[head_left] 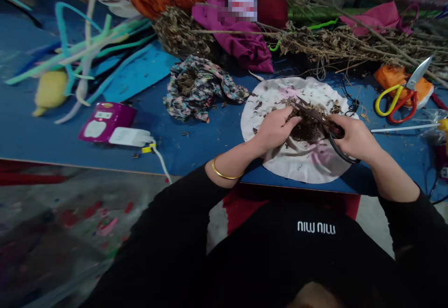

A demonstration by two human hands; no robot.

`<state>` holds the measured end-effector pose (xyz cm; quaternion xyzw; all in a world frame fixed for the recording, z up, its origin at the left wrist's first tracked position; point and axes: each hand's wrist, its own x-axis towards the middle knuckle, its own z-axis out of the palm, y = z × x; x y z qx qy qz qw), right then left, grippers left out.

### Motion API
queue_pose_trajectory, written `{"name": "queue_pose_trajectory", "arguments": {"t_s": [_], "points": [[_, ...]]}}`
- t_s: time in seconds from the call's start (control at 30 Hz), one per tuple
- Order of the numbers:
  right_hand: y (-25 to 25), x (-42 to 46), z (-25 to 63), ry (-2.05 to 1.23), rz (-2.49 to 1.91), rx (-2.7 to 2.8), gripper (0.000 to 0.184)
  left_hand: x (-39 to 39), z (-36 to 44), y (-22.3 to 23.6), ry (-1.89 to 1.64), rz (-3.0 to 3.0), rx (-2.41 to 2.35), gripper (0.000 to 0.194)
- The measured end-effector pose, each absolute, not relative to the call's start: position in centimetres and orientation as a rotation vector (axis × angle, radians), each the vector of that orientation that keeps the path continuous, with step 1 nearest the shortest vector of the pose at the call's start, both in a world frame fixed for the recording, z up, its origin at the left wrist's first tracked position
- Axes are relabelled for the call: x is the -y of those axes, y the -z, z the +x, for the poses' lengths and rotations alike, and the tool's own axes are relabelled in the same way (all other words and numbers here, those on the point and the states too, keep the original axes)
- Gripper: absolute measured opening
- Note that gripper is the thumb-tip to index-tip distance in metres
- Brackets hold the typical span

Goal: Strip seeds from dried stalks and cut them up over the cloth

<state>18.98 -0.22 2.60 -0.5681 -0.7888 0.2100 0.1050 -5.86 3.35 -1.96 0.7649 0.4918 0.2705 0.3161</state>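
A round white cloth (297, 170) with pinkish patches lies near the table's front edge. Dried, dark brown plant bits (304, 130) are heaped in its middle and scattered over it. My right hand (355, 135) grips dark-handled scissors (341, 151), whose blades point left over the heap. At the left side of the heap, my left hand (278, 128) has its thumb and fingers closed on some of the dried plant. The exact bits between those fingers are partly hidden.
Red-and-yellow-handled scissors (397, 105) rest at the right by an orange bundle (387, 77). Dried stalks (336, 46) run along the back. Left of the cloth sit a patterned fabric bundle (196, 88), a purple box (105, 121) and fuzzy coloured stems (84, 51).
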Motion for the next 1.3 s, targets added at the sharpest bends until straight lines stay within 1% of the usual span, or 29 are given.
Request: {"name": "queue_pose_trajectory", "arguments": {"t_s": [0.13,0.27,0.47,0.6,0.97,1.17,1.3], "points": [[-2.4,0.4,18.7,-0.595,-1.712,2.372,0.047,-3.3,-5.8,1.9,-0.743,1.984,-1.247,0.024],[-2.3,1.0,18.2,-0.425,-1.814,2.423,0.056,-3.0,-5.4,1.6,-0.645,1.98,-1.229,0.026],[-2.0,1.0,17.9,-0.381,-1.865,2.491,0.052,-3.1,-5.5,1.8,-0.679,1.942,-1.225,0.027],[-2.1,0.8,17.7,-0.375,-1.902,2.509,0.052,-3.3,-5.7,1.8,-0.634,1.908,-1.241,0.027],[-2.5,0.9,17.5,-0.377,-1.944,2.543,0.053,-3.4,-5.7,1.8,-0.61,1.864,-1.25,0.028],[-2.4,1.1,17.1,-0.335,-1.942,2.543,0.058,-3.2,-5.1,1.5,-0.518,1.954,-1.265,0.023],[-2.2,1.1,16.9,-0.333,-1.968,2.561,0.053,-3.2,-5.2,1.6,-0.526,1.931,-1.29,0.027]]}}
